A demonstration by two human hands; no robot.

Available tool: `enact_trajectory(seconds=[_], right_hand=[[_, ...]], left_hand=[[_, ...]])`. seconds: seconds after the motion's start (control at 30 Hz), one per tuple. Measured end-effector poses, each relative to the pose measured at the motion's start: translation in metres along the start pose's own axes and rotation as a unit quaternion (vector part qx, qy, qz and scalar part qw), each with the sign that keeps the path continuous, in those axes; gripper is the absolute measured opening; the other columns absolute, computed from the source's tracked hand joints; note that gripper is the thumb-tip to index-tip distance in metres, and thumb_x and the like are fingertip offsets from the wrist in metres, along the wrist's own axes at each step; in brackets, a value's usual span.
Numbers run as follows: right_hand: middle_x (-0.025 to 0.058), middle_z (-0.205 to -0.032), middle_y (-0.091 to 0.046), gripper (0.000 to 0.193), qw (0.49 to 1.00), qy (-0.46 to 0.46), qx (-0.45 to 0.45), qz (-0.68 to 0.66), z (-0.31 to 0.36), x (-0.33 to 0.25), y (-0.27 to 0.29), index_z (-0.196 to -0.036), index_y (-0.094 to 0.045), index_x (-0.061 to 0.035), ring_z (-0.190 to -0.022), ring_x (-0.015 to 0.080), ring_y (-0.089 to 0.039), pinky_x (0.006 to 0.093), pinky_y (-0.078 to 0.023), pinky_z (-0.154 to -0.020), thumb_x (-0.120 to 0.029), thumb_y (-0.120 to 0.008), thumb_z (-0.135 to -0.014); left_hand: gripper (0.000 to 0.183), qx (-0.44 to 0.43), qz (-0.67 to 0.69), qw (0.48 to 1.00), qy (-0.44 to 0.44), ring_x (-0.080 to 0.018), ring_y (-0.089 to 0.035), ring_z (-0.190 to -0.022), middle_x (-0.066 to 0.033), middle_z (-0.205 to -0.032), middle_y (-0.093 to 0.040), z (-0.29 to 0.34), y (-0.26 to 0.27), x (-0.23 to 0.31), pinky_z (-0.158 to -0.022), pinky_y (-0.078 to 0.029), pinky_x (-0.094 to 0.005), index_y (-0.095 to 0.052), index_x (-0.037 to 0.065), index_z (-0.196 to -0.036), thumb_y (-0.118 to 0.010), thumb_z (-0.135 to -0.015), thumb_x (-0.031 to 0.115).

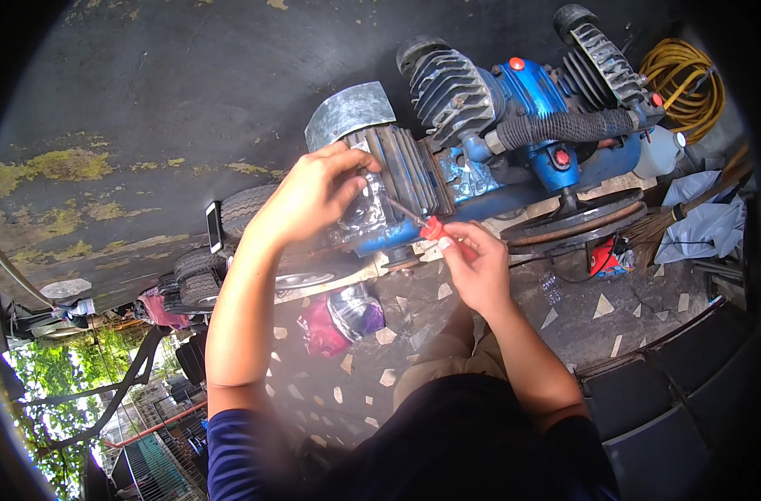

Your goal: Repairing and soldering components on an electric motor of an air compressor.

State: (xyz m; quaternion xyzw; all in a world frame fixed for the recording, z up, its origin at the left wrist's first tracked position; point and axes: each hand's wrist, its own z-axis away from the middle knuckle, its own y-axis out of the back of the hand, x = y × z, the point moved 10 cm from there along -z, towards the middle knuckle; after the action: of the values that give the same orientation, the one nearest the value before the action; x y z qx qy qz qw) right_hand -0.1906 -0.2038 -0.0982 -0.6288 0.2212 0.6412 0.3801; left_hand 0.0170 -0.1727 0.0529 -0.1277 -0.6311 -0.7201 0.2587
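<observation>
Dark wall (205, 75) behind; red-handled screwdriver (432, 228) clamped between right fingers (468, 233); left fingers (355, 159) at motor (407, 163), grip unclear.

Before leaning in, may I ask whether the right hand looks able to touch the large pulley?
Probably yes: though holding a screwdriver, the right hand has nothing visible blocking the pulley.

Beyond the left hand (320, 185), the curved cover (351, 110) is showing bare sheet metal, mottled and dull. Just right of that hand, the motor housing (404, 167) is presenting rough, matt metal fins. In the right hand (474, 260), the screwdriver handle (432, 228) is looking like smooth, glossy plastic. Beyond the right hand, the pump body (531, 90) is displaying glossy paint over metal, and the ribbed hose (568, 127) is appearing matt. Left of both hands, the wall (188, 92) is showing rough, flaking patches
</observation>
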Motion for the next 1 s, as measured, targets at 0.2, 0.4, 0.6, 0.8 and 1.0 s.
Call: enact_trajectory(seconds=[0.2,0.4,0.6,0.8,1.0], right_hand=[[0.0069,-0.108,-0.074,0.014,1.0,-0.018,-0.004,-0.016,0.005,0.005,-0.001,-0.116,-0.075,0.0059,-0.097,0.0112,-0.072,0.0261,-0.059,-0.082,0.002,-0.072,-0.102],[0.0072,-0.111,-0.073,0.015,0.999,-0.022,-0.013,-0.02,0.009,0.01,0.001,-0.116,-0.074,0.0064,-0.101,0.0117,-0.072,0.0264,-0.059,-0.085,0.003,-0.072,-0.102],[0.0067,-0.108,-0.078,0.018,0.999,-0.027,-0.006,-0.032,0.018,0.014,0.008,-0.12,-0.074,0.0065,-0.097,0.009,-0.071,0.0245,-0.056,-0.085,0.002,-0.071,-0.103],[0.0049,-0.106,-0.076,0.017,0.999,0.006,0.011,0.045,0.03,0.019,0.029,-0.119,-0.073,0.0053,-0.095,0.0075,-0.069,0.0237,-0.054,-0.083,0.001,-0.072,-0.103],[0.0019,-0.099,-0.074,0.017,0.998,-0.008,0.02,0.063,0.045,0.033,0.038,-0.12,-0.074,0.0039,-0.083,0.0042,-0.063,0.0218,-0.049,-0.072,-0.003,-0.074,-0.104]], left_hand=[[0.026,0.002,-0.006,1.0,-0.004,-0.0209,-0.067,-0.088,-0.0125,-0.105,-0.07,0.001,0.0,-0.001,-0.08,-0.056,-0.0359,-0.074,0.001,-0.123,-0.069,-0.098,-0.002],[0.026,-0.003,-0.008,1.0,0.001,-0.024,-0.068,-0.092,-0.0123,-0.107,-0.069,-0.001,0.0,0.002,-0.084,-0.056,-0.0375,-0.075,0.003,-0.123,-0.069,-0.098,-0.002],[0.019,-0.067,-0.03,0.997,-0.036,-0.0297,-0.066,-0.1,-0.0117,-0.105,-0.063,-0.005,-0.006,0.0,-0.095,-0.054,-0.041,-0.077,0.006,-0.12,-0.074,-0.101,0.006],[0.012,-0.133,-0.023,0.989,-0.058,-0.028,-0.064,-0.102,-0.0099,-0.106,-0.062,-0.015,-0.011,-0.004,-0.094,-0.054,-0.0409,-0.079,0.007,-0.112,-0.076,-0.101,0.01],[0.015,-0.133,-0.048,0.981,-0.131,-0.0311,-0.061,-0.114,-0.008,-0.111,-0.065,-0.02,-0.008,0.005,-0.101,-0.051,-0.0451,-0.078,0.008,-0.11,-0.078,-0.095,0.009]])
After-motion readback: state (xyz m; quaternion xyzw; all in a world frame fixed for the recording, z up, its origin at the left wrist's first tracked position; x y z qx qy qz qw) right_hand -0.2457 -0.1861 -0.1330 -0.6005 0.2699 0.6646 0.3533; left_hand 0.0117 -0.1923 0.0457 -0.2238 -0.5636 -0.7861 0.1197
